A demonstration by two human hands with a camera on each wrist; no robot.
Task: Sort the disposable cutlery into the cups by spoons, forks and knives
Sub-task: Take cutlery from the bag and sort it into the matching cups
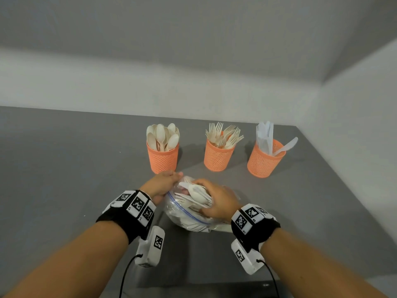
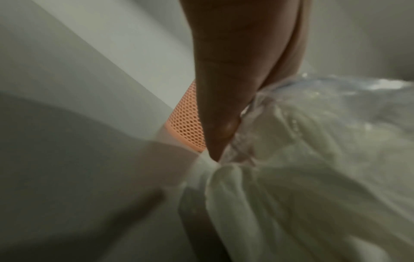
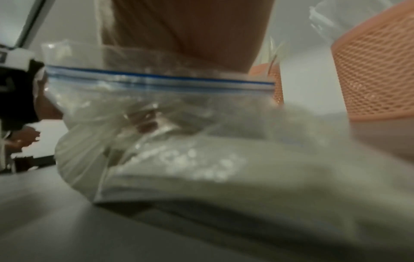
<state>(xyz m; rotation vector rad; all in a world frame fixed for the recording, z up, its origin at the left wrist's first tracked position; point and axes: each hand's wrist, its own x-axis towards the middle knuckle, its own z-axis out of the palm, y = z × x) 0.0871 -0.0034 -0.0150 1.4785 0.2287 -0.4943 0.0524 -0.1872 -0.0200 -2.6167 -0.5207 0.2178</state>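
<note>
Plainly, from the head view, three orange mesh cups stood in a row toward the far edge of the bench (image 1: 64, 168): the spoon cup (image 1: 162, 157), the fork cup (image 1: 217, 154) and the knife cup (image 1: 265, 161) nearest the far right corner. Nearer the front edge lay a clear zip bag (image 1: 193, 220) of white cutlery. The left hand (image 1: 160, 186) pinched the bag's far rim, fingers curled on the plastic. The right hand (image 1: 217, 201) reached into the mouth, its fingers curled about a bundle with a spoon (image 1: 198, 195) on top.

From the left wrist view, the left-hand fingers (image 2: 219, 99) nipped crumpled film of the bag (image 2: 313, 159), with a strip of mesh cup (image 2: 186, 124) behind. It was blurred; little more could be told.

From the right wrist view, the bag's blue zip line (image 3: 156, 78) ran across, the right hand (image 3: 190, 28) entering above it, and a mesh cup (image 3: 376, 70) stood just beside.

I judged the pieces light, stiff and slick, apt to tangle and snap at the tines. Handles looked the safest hold. The bag was limp and would slide unless pinned.
</note>
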